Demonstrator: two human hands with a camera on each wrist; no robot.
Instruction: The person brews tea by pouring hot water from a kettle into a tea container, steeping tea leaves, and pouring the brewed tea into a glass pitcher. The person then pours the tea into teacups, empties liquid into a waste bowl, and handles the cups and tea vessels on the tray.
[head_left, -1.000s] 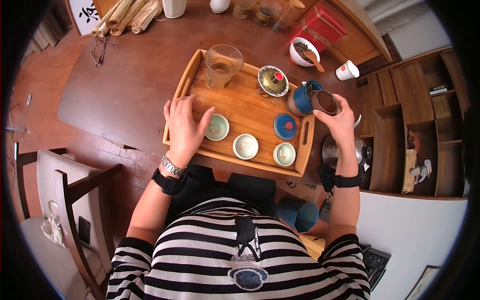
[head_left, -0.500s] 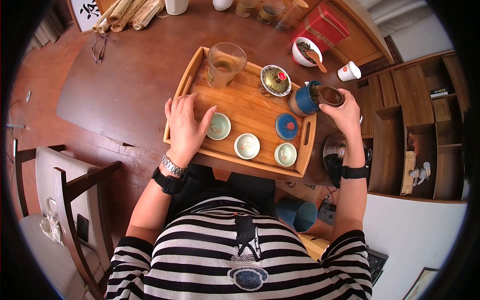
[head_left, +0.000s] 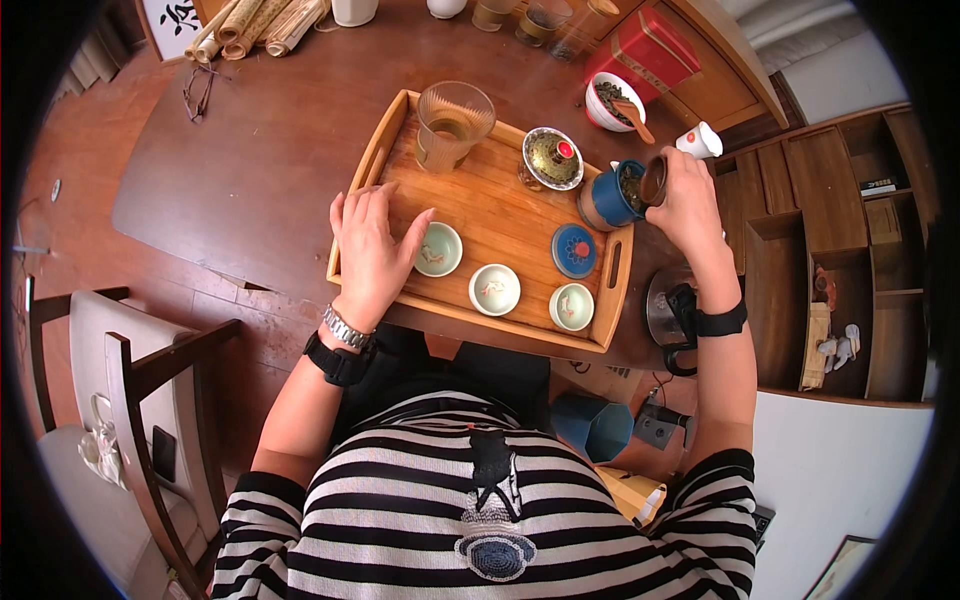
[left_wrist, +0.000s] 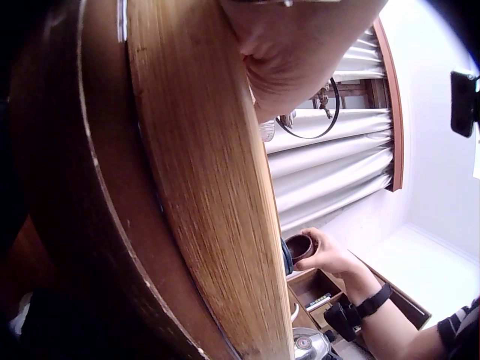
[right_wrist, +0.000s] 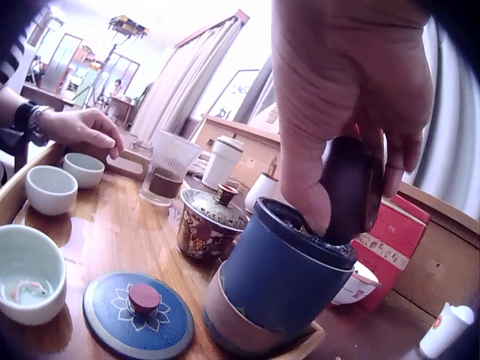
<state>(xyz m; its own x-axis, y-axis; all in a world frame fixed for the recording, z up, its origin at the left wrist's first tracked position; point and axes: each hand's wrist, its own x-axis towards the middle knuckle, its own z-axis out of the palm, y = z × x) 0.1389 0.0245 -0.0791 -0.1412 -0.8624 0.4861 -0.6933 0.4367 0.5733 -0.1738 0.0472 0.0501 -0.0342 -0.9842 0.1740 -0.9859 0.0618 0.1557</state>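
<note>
My right hand (head_left: 692, 205) grips a small dark brown cup (right_wrist: 352, 184), tipped steeply at the mouth of a blue canister (right_wrist: 281, 262). Dark tea leaves (head_left: 630, 185) show inside that canister, which has a tan band round its base and stands at the right end of the wooden tray (head_left: 470, 210). Its blue lid (right_wrist: 120, 315), with a flower pattern and red knob, lies beside it on the tray. At the tray's left end rests my left hand (head_left: 368, 240), fingers loosely spread, thumb close to a pale green teacup (head_left: 440, 250).
Two more pale teacups (head_left: 494, 290) line the tray's near side. A lidded patterned bowl (head_left: 550, 160) and a ribbed glass pitcher (head_left: 455, 110) stand along its far side. Beyond are a white bowl of leaves (head_left: 603, 115) with a wooden scoop, a red box (head_left: 650, 55) and a paper cup (head_left: 700, 141).
My right hand has turned over and risen at the wrist, tipping the brown cup more steeply towards the canister. The left hand stays in place on the tray's edge.
</note>
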